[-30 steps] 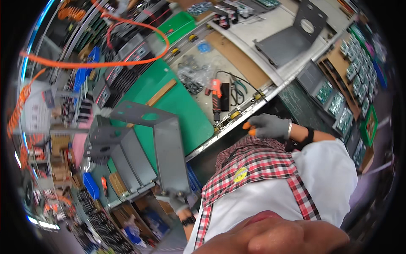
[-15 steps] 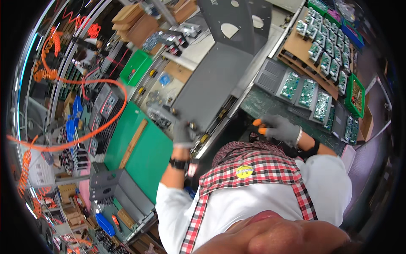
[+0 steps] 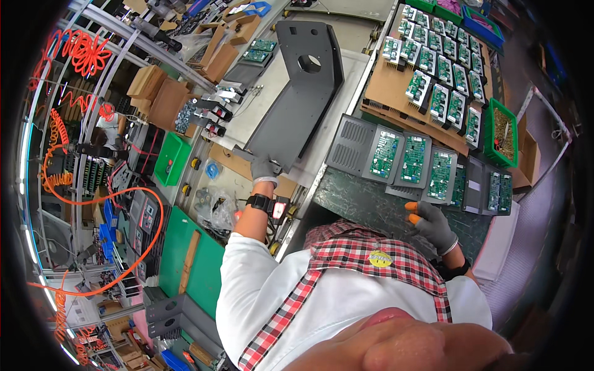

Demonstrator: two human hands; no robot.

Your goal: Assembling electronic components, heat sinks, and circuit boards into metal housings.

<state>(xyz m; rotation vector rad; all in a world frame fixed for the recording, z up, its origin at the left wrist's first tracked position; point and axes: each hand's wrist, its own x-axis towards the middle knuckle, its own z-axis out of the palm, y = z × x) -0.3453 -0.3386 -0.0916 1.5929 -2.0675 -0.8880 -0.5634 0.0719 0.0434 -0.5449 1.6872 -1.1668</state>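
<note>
A dark grey L-bent sheet-metal panel lies on the pale line surface ahead of me, its far part standing up with a round cutout. My left hand, in a grey glove, grips the panel's near edge at the left corner; its fingertips are partly hidden. My right hand, gloved in grey with orange fingertips, hovers by the dark green worktop, fingers apart and nothing in them. Closest to it are grey covers with green circuit boards laid in a row.
Circuit-board modules stand in rows on cardboard at the right. Beyond them is a green bin of small parts. At left are another green bin, a bagged bundle, a wooden strip and a looping orange air hose.
The panel has shifted away from me along the line, with my left hand reaching forward at its near edge. My right hand has drawn over beside the covers. The view has turned too.
</note>
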